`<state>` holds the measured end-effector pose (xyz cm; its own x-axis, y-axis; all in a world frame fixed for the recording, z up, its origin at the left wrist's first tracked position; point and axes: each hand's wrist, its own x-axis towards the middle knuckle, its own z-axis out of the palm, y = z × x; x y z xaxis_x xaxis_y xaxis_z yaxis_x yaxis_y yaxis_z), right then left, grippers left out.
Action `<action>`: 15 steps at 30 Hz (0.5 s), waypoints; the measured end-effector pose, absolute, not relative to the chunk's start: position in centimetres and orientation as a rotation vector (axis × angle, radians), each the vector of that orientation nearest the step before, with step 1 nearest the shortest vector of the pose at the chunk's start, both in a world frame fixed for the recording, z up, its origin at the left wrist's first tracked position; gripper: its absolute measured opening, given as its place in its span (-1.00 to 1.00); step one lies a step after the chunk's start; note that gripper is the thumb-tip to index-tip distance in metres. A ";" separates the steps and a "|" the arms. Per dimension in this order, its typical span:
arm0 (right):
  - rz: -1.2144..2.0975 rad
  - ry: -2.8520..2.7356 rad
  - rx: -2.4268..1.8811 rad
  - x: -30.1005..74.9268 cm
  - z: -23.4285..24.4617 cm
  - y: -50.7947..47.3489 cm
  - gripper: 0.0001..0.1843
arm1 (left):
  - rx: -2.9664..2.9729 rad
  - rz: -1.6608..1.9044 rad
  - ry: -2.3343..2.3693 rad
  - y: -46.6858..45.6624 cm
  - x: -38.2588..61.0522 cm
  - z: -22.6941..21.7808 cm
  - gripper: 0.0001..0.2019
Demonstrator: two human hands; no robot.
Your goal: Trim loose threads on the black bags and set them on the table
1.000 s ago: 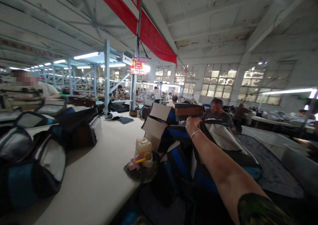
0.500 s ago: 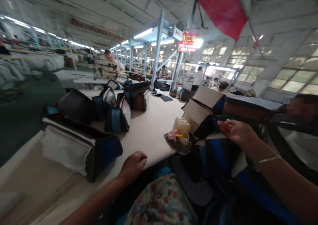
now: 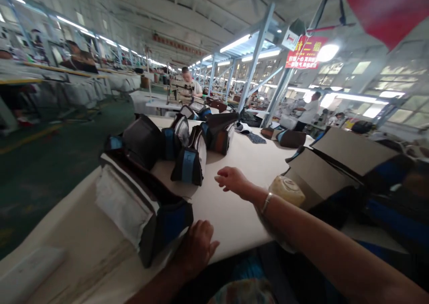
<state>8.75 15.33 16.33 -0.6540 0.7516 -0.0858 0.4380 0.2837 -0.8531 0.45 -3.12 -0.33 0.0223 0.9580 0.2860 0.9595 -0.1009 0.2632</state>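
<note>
Tabletop (image 3: 231, 217) bag (image 3: 140, 205) lies beside left hand (image 3: 197, 247), left of right hand (image 3: 232, 179).

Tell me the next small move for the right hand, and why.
Probably move the right hand leftward to the small upright bag and take hold of it. That hand is open and empty above the table, its fingers pointing toward that bag without touching it. The left hand rests at the table's near edge beside the large bag.
</note>
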 end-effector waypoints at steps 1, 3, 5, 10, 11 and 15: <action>1.237 -2.274 -1.070 6.6 16.3 16.4 -0.74 | -2.235 -0.623 -2.103 -3.0 0.4 -0.6 -0.80; 1.075 -2.364 -1.060 2.4 16.3 18.0 -0.63 | -2.214 -0.629 -2.099 -2.9 0.2 -1.3 -0.76; 0.937 -2.451 -1.048 -1.1 16.1 18.9 -0.55 | -2.198 -0.636 -2.090 -2.8 0.0 -2.1 -0.71; 0.699 -2.608 -1.040 -3.5 15.6 18.3 -0.65 | -2.177 -0.679 -2.055 -2.9 -0.3 -3.0 -0.68; 0.658 -2.619 -1.054 -2.4 15.6 18.1 -0.67 | -2.170 -0.696 -2.049 -2.9 -0.4 -2.9 -0.70; 0.576 -2.640 -1.093 6.4 16.4 17.3 -0.74 | -2.167 -0.779 -1.975 -3.3 -0.3 -1.8 -0.89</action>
